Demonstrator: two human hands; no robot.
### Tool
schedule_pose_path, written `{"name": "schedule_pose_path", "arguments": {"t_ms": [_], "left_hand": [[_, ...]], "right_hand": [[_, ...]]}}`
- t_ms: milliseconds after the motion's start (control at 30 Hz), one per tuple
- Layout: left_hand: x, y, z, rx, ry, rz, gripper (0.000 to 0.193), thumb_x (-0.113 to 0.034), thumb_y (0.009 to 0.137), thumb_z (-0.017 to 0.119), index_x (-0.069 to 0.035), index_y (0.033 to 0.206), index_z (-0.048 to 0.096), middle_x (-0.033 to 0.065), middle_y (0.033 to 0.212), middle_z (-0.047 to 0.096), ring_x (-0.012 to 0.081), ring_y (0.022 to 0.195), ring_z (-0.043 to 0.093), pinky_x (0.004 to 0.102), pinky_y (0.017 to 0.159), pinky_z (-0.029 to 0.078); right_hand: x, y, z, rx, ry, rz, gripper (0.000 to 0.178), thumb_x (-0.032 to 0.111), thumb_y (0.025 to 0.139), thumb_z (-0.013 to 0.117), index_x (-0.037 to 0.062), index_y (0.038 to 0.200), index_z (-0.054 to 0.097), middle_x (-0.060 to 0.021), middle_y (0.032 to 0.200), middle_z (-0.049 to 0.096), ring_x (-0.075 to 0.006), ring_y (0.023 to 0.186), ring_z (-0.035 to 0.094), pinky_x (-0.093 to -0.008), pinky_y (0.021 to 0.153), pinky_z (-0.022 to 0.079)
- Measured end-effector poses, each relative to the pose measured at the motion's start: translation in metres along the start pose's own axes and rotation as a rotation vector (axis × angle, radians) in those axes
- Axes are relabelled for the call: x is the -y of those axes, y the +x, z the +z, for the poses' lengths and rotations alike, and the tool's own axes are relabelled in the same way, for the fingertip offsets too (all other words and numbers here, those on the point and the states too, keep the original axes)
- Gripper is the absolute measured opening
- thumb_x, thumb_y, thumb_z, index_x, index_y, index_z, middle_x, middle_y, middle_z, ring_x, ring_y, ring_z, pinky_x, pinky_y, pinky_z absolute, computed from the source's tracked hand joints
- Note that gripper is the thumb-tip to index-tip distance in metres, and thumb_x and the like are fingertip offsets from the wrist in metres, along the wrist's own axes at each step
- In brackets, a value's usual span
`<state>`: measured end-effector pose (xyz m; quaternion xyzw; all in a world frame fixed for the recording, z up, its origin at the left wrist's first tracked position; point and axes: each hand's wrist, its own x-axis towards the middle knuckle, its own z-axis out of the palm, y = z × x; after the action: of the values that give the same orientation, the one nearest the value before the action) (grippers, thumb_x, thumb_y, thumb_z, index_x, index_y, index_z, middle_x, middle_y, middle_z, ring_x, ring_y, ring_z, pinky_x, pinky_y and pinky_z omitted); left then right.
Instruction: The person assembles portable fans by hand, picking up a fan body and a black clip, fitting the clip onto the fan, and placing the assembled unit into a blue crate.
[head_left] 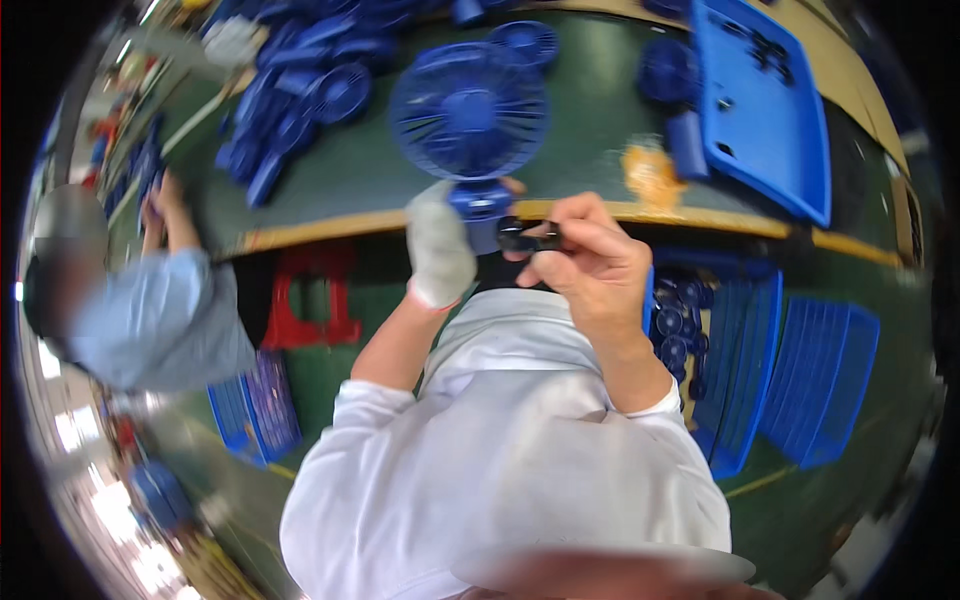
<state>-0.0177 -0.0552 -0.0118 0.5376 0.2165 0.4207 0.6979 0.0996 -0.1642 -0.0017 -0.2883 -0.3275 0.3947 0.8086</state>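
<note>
A blue handheld fan (pixel 470 115) with a round grille lies head-outward over the workbench's near edge. My left hand (pixel 440 252), in a white glove, is closed around the fan's neck and handle. Between the thumb and fingers of my bare right hand (pixel 602 265) is a small, glossy black part (pixel 530 238), up against the fan's handle. Its exact kind is too small to make out. The lower handle is partly hidden by my hands.
A pile of blue fan parts (pixel 300 95) covers the bench's far left. A blue tray (pixel 812 165) with small black pieces stands at right, near an orange-yellow patch (pixel 652 172). Below are blue crates (pixel 740 370) and a red stool (pixel 318 300). Another person (pixel 160 320) works at left.
</note>
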Motion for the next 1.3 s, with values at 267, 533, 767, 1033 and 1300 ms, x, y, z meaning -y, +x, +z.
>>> {"name": "schedule_pose_path", "arguments": {"t_ms": [267,533,767,1033,1300], "left_hand": [[-0.021,0.006,0.019,0.039,0.7,0.07,0.032,-0.027,0.066,0.078,-0.004,0.087,0.071,0.0115,0.07,0.067,0.019,0.06,0.065,0.0305,0.059,0.051],[-0.002,0.012,0.002,0.032,0.671,-0.04,0.04,-0.036,0.079,0.07,0.004,0.085,0.069,0.0141,0.066,0.066,0.0183,0.058,0.064,0.0317,0.057,0.05],[0.002,0.003,0.011,0.198,0.073,-0.431,0.064,-0.05,0.101,0.025,0.001,0.089,0.061,0.0081,0.068,0.063,0.0148,0.054,0.059,0.0274,0.052,0.048],[0.008,0.007,0.025,0.215,0.2,-0.106,0.05,-0.042,0.104,0.023,-0.002,0.103,0.053,0.0127,0.072,0.063,0.0206,0.058,0.063,0.0324,0.057,0.05],[0.008,0.111,-0.014,-0.021,1.122,0.602,0.028,-0.029,0.087,0.064,-0.005,0.101,0.066,0.0138,0.105,0.066,0.0311,0.101,0.063,0.0388,0.087,0.05]], "right_hand": [[-0.013,0.01,-0.011,-0.048,-0.161,0.095,0.012,0.003,0.089,0.067,-0.0087,0.089,0.066,-0.0087,0.09,0.057,-0.0123,0.068,0.056,-0.022,0.056,0.049],[-0.032,0.022,-0.024,-0.061,-0.478,0.035,0.038,0.028,0.1,0.055,-0.0068,0.089,0.066,-0.0097,0.093,0.059,-0.0148,0.077,0.058,-0.0261,0.063,0.048],[-0.035,0.023,-0.019,-0.242,-0.176,0.548,0.042,0.042,0.095,0.058,0.0025,0.082,0.059,-0.001,0.061,0.052,-0.0093,0.041,0.047,-0.0236,0.034,0.035],[-0.002,0.032,-0.01,-0.127,-0.858,0.144,0.046,0.013,0.071,0.081,-0.0031,0.11,0.062,-0.0111,0.094,0.07,-0.019,0.087,0.067,-0.0314,0.079,0.052],[0.036,0.113,-0.046,-0.073,-1.879,-0.218,0.032,0.033,0.071,0.075,0.0016,0.073,0.072,-0.0152,0.073,0.066,-0.035,0.064,0.066,-0.0419,0.06,0.053]]}}
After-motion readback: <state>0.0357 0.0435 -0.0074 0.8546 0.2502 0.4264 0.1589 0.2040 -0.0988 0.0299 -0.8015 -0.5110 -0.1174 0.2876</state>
